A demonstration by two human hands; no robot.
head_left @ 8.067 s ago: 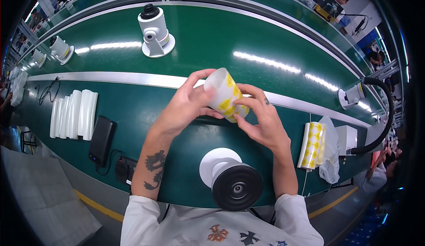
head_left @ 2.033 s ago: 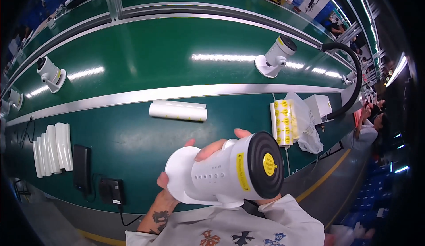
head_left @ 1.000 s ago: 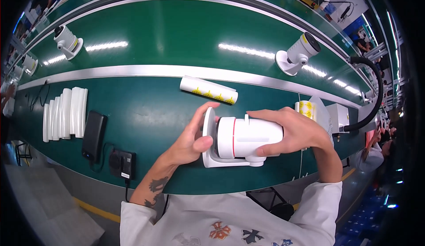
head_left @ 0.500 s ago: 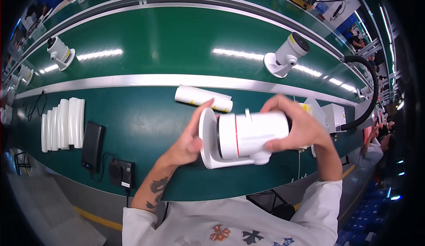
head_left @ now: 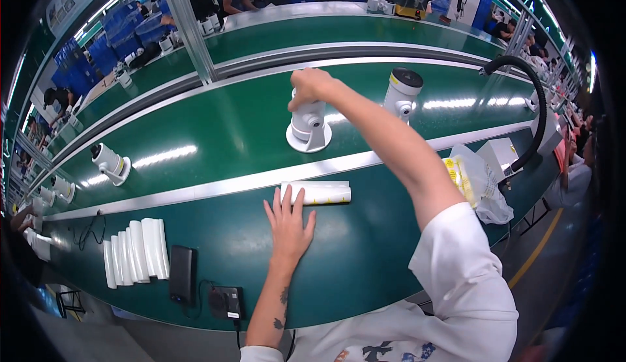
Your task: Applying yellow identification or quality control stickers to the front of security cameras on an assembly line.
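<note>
Your right hand [head_left: 312, 87] grips the camera [head_left: 308, 126] on the belt [head_left: 215, 127]; left hand [head_left: 287, 222] flat, empty (by roll [head_left: 317, 193]). Next: let go w/o tipping it.

Both hands are bare, no gloves, no rings or watch that I can make out. The left hand [head_left: 287, 226] comes off a bare forearm with a couple of small dark tattoos on the inside, down near the elbow. The right hand [head_left: 308, 86] is on a bare arm too, with a loose white short sleeve starting at the upper arm. It's a white t-shirt with a dark and blue printed graphic on the chest, partly cut off at the bottom edge.
</note>
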